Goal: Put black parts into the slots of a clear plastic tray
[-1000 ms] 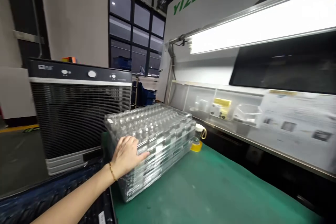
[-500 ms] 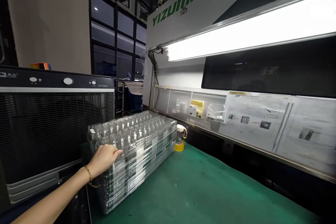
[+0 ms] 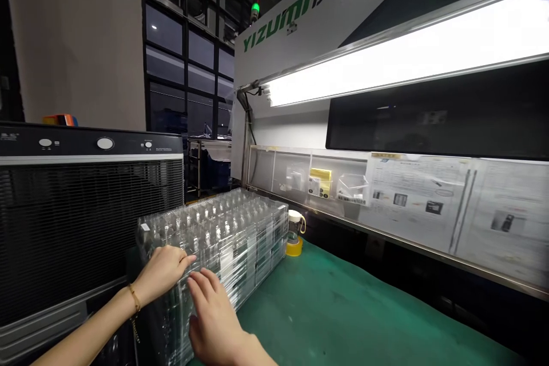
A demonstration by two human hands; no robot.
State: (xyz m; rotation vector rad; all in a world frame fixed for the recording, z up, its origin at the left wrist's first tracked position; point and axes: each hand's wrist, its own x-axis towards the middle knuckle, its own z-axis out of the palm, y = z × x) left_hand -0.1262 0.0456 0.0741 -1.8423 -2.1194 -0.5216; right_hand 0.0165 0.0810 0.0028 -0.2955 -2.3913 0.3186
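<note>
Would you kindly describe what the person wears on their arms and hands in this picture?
Both forearms are bare, with no sleeves or gloves in view. The left hand has a thin gold-coloured chain bracelet at the wrist, with a short length dangling below it. The right hand shows no ring, watch or bracelet on the part that is visible.

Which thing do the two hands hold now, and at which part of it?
Both hands are on the stack of clear plastic trays at its near end: the left hand on the upper near corner, the right hand against the near side. A closed grasp cannot be told.
</note>
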